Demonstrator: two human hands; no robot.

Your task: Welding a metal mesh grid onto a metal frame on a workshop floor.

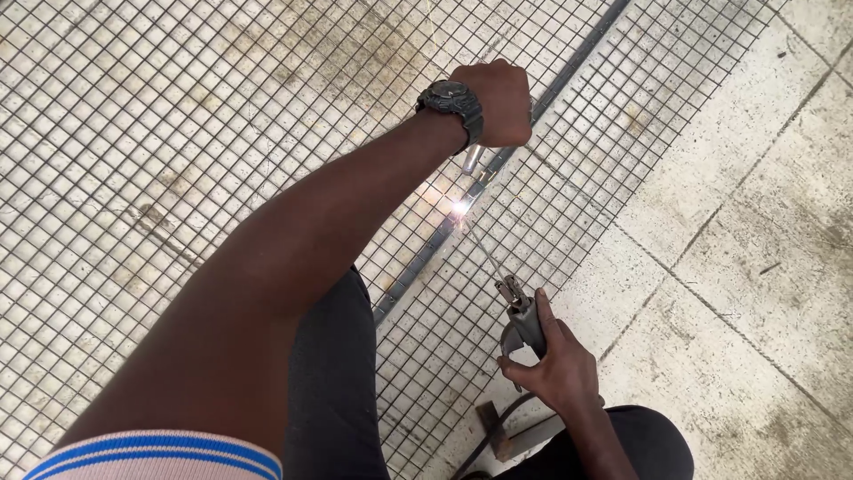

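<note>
Welding rod (pixel 486 252) meets the metal bar (pixel 418 268) on the wire mesh (pixel 178 133) at a bright spark — right hand (pixel 555 369) clenched around the electrode holder (pixel 521 322), left hand (pixel 499 102) fisted on a small tool (pixel 472 159) — pressed beside the bar.

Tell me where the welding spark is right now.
In the head view the spark sits near the middle, on the grey metal bar crossing the wire mesh, between the left hand above and the right hand below.
</note>
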